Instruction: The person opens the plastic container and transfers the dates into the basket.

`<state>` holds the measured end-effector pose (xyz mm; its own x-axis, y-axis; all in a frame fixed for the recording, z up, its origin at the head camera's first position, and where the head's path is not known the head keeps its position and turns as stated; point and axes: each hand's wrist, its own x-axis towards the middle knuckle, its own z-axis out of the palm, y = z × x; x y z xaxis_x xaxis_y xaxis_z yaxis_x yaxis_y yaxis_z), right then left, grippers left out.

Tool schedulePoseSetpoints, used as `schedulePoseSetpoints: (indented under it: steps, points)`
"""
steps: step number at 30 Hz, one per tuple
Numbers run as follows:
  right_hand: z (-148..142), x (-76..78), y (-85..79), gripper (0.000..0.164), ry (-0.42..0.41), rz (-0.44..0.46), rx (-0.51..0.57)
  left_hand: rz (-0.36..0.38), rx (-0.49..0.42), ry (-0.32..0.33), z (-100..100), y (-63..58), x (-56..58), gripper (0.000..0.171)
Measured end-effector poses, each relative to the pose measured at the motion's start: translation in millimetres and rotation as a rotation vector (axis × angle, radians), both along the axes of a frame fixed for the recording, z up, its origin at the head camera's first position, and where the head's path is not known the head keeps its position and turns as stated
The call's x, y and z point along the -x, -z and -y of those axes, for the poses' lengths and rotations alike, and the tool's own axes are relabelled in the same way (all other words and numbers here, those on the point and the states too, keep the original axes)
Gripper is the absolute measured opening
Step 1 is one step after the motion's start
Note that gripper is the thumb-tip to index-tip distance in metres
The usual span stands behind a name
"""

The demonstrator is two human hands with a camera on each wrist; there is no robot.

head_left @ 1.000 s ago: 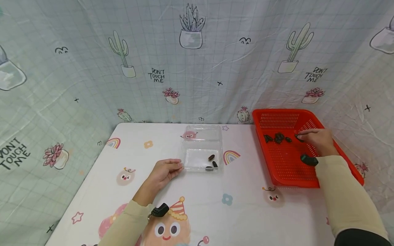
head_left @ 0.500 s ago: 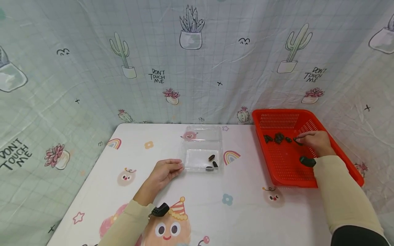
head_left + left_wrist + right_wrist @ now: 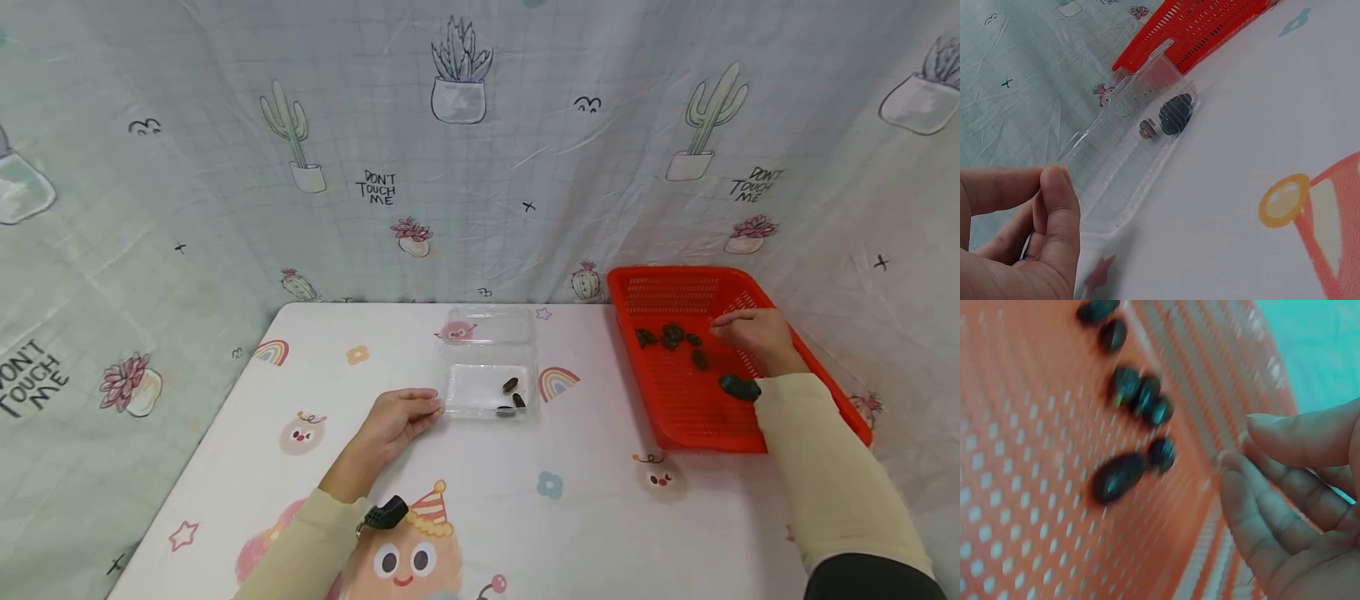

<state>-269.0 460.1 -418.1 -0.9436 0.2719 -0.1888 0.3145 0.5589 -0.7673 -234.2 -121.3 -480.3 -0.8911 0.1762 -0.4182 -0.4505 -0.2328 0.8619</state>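
My left hand [image 3: 405,421] pinches the near left corner of a hinged clear plastic box [image 3: 476,383], thumb and fingers at its rim. The box stands with its lid folded back, and several dark oval pieces [image 3: 1175,114] lie at its right end. My right hand [image 3: 759,335] is inside the red basket [image 3: 660,408], with nothing between its parted thumb and fingers [image 3: 1241,487]. Left of those fingers, several glossy blackish-green oval pieces lie on the basket floor. The largest oval piece [image 3: 1117,477] is long and smooth, apart from the fingertips.
The red basket stands at the right rear of the table, against the patterned curtain [image 3: 480,208]. A printed white cloth [image 3: 600,533] covers the table. The clear lid [image 3: 491,325] lies back towards the curtain. Each wrist wears a small dark camera [image 3: 386,512].
My right hand has let go of a dark oval piece, which now lies on the basket floor left of and nearer than the hand. The left hand stays at the box.
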Motion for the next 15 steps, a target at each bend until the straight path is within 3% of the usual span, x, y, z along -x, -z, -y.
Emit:
schedulePoseSetpoints:
  steps: [9, 15]
  points:
    - [55, 9.5, -41.0, 0.053, -0.160, -0.024, 0.076, -0.024, -0.008, 0.017, 3, 2.0, -0.3, 0.046]
    - [96, 12.8, -64.6, 0.046, -0.228, -0.082, 0.082, -0.004, -0.002, 0.008, 3, 0.5, 0.9, 0.045]
